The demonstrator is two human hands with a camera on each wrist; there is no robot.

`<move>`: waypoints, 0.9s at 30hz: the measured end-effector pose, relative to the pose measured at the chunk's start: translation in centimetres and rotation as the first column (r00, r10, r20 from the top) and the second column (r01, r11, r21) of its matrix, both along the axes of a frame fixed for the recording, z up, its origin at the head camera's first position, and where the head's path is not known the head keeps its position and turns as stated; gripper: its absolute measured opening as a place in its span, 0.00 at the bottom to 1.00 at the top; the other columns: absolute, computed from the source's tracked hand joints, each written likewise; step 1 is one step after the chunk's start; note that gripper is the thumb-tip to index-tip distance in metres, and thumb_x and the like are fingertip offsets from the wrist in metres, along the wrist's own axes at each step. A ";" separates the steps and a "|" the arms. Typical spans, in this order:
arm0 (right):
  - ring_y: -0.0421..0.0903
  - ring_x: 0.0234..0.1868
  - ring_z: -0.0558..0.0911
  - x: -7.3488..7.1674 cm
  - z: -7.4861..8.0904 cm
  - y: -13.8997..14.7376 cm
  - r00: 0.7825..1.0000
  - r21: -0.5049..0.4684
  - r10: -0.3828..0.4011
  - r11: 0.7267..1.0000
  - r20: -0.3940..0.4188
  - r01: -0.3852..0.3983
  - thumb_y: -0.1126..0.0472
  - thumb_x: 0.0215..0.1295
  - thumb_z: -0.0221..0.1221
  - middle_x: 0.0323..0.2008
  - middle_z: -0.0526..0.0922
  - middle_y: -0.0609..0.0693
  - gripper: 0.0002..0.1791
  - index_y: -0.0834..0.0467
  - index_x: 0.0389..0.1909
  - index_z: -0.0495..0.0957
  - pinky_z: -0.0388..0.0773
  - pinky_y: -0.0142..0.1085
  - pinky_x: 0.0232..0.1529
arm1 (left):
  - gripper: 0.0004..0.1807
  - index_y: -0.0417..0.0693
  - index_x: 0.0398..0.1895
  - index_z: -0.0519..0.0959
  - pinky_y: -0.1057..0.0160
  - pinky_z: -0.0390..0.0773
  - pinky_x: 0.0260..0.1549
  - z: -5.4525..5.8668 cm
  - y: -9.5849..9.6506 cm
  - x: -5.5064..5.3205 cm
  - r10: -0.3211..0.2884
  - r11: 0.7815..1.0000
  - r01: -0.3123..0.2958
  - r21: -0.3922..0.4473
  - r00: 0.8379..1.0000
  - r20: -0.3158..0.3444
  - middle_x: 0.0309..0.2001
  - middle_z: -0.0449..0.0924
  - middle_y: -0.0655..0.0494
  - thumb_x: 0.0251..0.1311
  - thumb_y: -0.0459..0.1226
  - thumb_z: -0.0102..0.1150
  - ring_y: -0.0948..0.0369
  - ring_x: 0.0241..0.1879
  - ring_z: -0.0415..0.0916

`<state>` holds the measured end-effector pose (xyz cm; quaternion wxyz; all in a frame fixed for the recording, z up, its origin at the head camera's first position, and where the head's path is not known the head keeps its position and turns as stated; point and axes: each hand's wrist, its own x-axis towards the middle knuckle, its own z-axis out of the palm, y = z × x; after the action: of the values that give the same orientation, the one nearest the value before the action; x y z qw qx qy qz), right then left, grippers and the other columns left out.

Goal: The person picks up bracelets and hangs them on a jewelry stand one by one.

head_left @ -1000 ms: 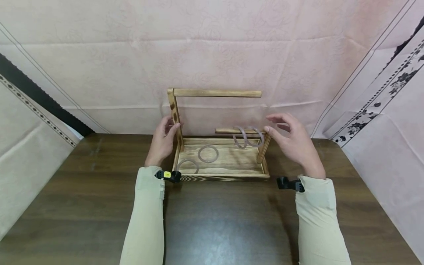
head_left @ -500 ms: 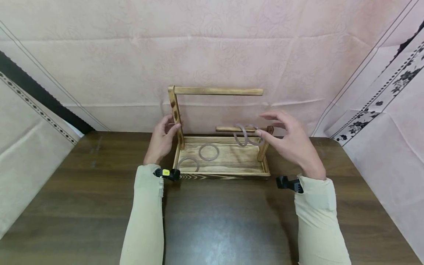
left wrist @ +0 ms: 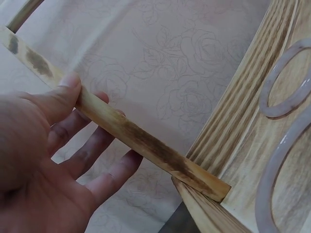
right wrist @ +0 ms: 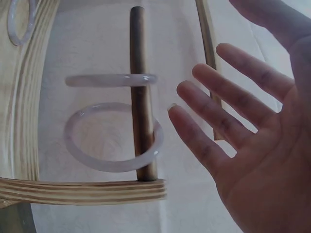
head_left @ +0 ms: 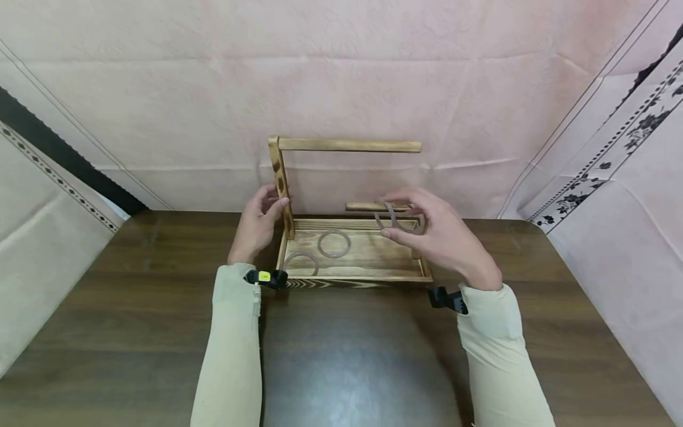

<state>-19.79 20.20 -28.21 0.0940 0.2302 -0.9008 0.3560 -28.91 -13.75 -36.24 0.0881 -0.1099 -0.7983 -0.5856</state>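
Note:
A wooden display stand [head_left: 357, 283] with a tray base stands at the table's back. My left hand [head_left: 255, 230] pinches its tall upright post [head_left: 280, 172] between thumb and fingers. Two pale lilac bangles hang on the short bar: an outer bangle [right wrist: 109, 80] seen edge-on and an inner bangle [right wrist: 77, 156] tilted nearer the post. My right hand [head_left: 440, 237] is beside them, thumb and fingers spread either side, the fingers apart from the bangles in the right wrist view. Inside the tray lie a farther bangle [head_left: 334, 257] and a nearer bangle [head_left: 302, 254].
The long upper bar [head_left: 349, 145] of the stand reaches right from the tall post, above and behind the short bar [head_left: 360, 207]. A pale patterned cloth [head_left: 341, 89] hangs close behind. Brown wooden table [head_left: 341, 350] extends in front of the tray.
My right hand has moved left from the short bar's post end to the hanging bangles. My left hand keeps its grip on the tall post.

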 end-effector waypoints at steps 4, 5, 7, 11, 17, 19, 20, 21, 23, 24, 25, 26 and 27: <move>0.46 0.60 0.79 -0.2 -0.2 -0.7 0.999 0.032 0.032 0.999 -0.001 -0.032 0.47 0.62 0.71 0.62 0.79 0.40 0.29 0.45 0.63 0.76 0.77 0.48 0.63 | 0.21 0.43 0.67 0.71 0.50 0.78 0.61 0.1 -0.2 0.1 0.011 1.000 -0.011 -0.012 1.000 0.001 0.63 0.80 0.43 0.75 0.40 0.54 0.49 0.62 0.76; 0.45 0.60 0.79 -0.2 -0.2 -0.8 0.999 0.045 0.037 0.998 0.006 -0.037 0.47 0.62 0.71 0.62 0.79 0.39 0.29 0.45 0.63 0.76 0.77 0.47 0.63 | 0.21 0.43 0.67 0.71 0.50 0.78 0.61 0.0 -0.2 0.1 0.011 1.000 -0.011 -0.014 1.000 0.002 0.63 0.80 0.42 0.76 0.40 0.53 0.48 0.62 0.77; 0.43 0.60 0.79 -0.1 -0.1 -1.2 0.998 0.077 0.055 0.995 0.028 -0.057 0.46 0.62 0.71 0.62 0.79 0.40 0.29 0.44 0.64 0.76 0.76 0.45 0.63 | 0.22 0.43 0.67 0.71 0.50 0.79 0.60 -0.1 -0.2 0.1 0.014 1.000 -0.014 -0.016 1.000 0.008 0.63 0.79 0.42 0.76 0.41 0.54 0.48 0.61 0.77; 0.44 0.66 0.75 0.2 0.3 -2.0 0.994 0.157 0.089 0.983 0.062 -0.098 0.46 0.64 0.69 0.66 0.77 0.43 0.29 0.46 0.65 0.75 0.72 0.45 0.67 | 0.22 0.42 0.68 0.70 0.47 0.80 0.60 -0.3 -0.3 0.0 0.018 1.000 -0.018 -0.013 1.000 0.020 0.63 0.78 0.41 0.76 0.41 0.53 0.47 0.61 0.77; 0.46 0.67 0.74 0.5 0.3 -2.8 0.988 0.238 0.125 0.961 0.090 -0.143 0.47 0.66 0.68 0.64 0.78 0.42 0.29 0.48 0.66 0.74 0.71 0.46 0.68 | 0.22 0.42 0.67 0.71 0.48 0.80 0.60 -0.2 -0.4 -0.1 0.013 1.000 -0.013 -0.002 1.000 0.026 0.63 0.79 0.42 0.75 0.41 0.54 0.48 0.60 0.77; 0.46 0.68 0.74 0.6 0.1 -2.9 0.987 0.253 0.133 0.955 0.091 -0.152 0.47 0.67 0.67 0.65 0.77 0.42 0.30 0.48 0.67 0.74 0.70 0.47 0.70 | 0.22 0.42 0.67 0.71 0.49 0.80 0.61 -0.2 -0.4 -0.2 0.006 1.000 -0.006 0.006 1.000 0.029 0.63 0.78 0.42 0.75 0.40 0.54 0.48 0.60 0.77; 0.47 0.68 0.74 0.7 0.1 -2.9 0.986 0.257 0.138 0.954 0.089 -0.156 0.48 0.67 0.67 0.66 0.77 0.43 0.29 0.49 0.67 0.73 0.70 0.48 0.71 | 0.22 0.42 0.67 0.70 0.49 0.80 0.61 -0.1 -0.4 -0.1 0.000 1.000 -0.001 0.009 1.000 0.031 0.63 0.78 0.42 0.75 0.40 0.54 0.49 0.60 0.77; 0.47 0.69 0.73 0.7 0.0 -3.1 0.986 0.259 0.140 0.953 0.086 -0.158 0.48 0.67 0.67 0.66 0.77 0.44 0.29 0.49 0.67 0.73 0.69 0.48 0.71 | 0.22 0.42 0.67 0.70 0.49 0.80 0.62 -0.1 -0.3 -0.1 -0.004 1.000 0.003 0.012 0.999 0.034 0.63 0.78 0.43 0.75 0.40 0.54 0.49 0.61 0.77; 0.48 0.69 0.73 0.8 0.0 -3.3 0.986 0.264 0.149 0.951 0.075 -0.163 0.49 0.66 0.68 0.65 0.78 0.44 0.29 0.50 0.66 0.74 0.68 0.48 0.72 | 0.21 0.43 0.67 0.70 0.49 0.79 0.63 0.0 -0.4 -0.1 -0.013 1.000 0.013 0.019 0.999 0.038 0.63 0.77 0.43 0.75 0.38 0.54 0.49 0.62 0.76; 0.48 0.70 0.73 0.8 0.0 -3.5 0.986 0.268 0.151 0.949 0.071 -0.165 0.49 0.66 0.68 0.65 0.78 0.45 0.30 0.50 0.66 0.74 0.69 0.47 0.72 | 0.21 0.43 0.67 0.70 0.49 0.79 0.63 0.0 -0.4 0.0 -0.017 1.000 0.017 0.019 0.999 0.039 0.64 0.77 0.43 0.75 0.38 0.54 0.50 0.63 0.75; 0.49 0.70 0.73 0.8 0.0 -3.7 0.986 0.270 0.156 0.948 0.066 -0.168 0.50 0.65 0.69 0.65 0.78 0.45 0.30 0.51 0.66 0.74 0.68 0.47 0.73 | 0.21 0.42 0.67 0.70 0.49 0.79 0.64 0.1 -0.4 0.0 -0.021 1.000 0.020 0.019 0.999 0.040 0.64 0.76 0.43 0.75 0.37 0.54 0.50 0.64 0.75; 0.49 0.70 0.72 0.8 0.0 -3.9 0.985 0.276 0.160 0.946 0.061 -0.171 0.50 0.65 0.69 0.65 0.78 0.46 0.30 0.51 0.66 0.74 0.68 0.47 0.73 | 0.21 0.42 0.67 0.70 0.49 0.79 0.64 0.1 -0.4 0.0 -0.023 1.000 0.023 0.017 0.999 0.041 0.64 0.76 0.43 0.75 0.37 0.54 0.50 0.64 0.75; 0.49 0.71 0.72 0.7 0.0 -4.1 0.985 0.286 0.166 0.942 0.055 -0.175 0.50 0.65 0.69 0.64 0.79 0.46 0.30 0.52 0.66 0.75 0.67 0.46 0.74 | 0.21 0.42 0.67 0.70 0.49 0.78 0.64 0.1 -0.4 0.0 -0.024 1.000 0.024 0.015 0.999 0.042 0.64 0.76 0.43 0.75 0.36 0.54 0.50 0.64 0.74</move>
<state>-19.06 16.14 -28.26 0.0146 0.3129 -0.9213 0.2303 -28.91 -14.18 -36.13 0.0649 -0.1064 -0.7942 -0.5947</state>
